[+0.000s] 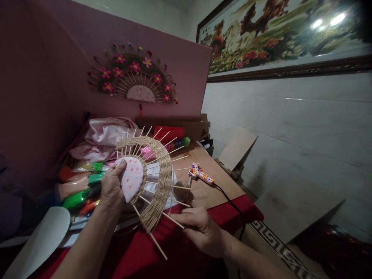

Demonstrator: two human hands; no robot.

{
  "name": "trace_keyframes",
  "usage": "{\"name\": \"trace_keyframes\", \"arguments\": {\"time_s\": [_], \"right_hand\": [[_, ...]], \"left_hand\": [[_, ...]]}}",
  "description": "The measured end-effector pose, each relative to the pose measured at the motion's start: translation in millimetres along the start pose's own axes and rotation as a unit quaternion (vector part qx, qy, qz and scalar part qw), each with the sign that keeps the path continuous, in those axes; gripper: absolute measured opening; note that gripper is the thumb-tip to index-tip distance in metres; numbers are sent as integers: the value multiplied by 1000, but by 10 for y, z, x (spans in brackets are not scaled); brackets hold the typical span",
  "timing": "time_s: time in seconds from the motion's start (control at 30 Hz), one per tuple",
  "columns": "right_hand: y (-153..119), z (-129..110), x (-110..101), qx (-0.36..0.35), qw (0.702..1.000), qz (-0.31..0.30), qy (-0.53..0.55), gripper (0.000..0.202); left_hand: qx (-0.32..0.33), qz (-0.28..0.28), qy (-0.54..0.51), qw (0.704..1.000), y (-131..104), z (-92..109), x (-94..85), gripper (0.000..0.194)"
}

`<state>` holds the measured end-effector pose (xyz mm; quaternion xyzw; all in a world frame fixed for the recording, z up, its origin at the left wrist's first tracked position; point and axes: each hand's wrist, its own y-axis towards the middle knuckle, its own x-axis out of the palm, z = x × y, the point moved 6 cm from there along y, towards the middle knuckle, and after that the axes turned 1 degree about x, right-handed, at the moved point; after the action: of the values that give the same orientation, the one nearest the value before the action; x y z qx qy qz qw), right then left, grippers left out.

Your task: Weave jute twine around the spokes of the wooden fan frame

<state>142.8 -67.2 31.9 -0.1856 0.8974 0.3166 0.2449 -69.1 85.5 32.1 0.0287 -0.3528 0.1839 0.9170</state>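
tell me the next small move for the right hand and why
Perhaps the right hand should gently nudge the nearest stick to check its hold in the woven band: that stick's outer end lies right at the fingers, and the left hand grips the spotted base.

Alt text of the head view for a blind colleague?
The left hand grips a woven fan by its spotted base; the right hand is at one of its sticks. A glue gun lies on the table; a flowered fan shows against a pink board.
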Motion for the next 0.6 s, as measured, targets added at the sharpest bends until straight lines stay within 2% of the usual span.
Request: {"name": "trace_keyframes", "arguments": {"time_s": [0.2,0.6], "right_hand": [[13,71,101,-4,1000,14,8,33],[12,50,183,-34,994,-2,-105,23]], "left_hand": [[-14,-1,7,1000,18,-41,-27,10],[7,-40,13,999,-59,-13,43,15]]}}
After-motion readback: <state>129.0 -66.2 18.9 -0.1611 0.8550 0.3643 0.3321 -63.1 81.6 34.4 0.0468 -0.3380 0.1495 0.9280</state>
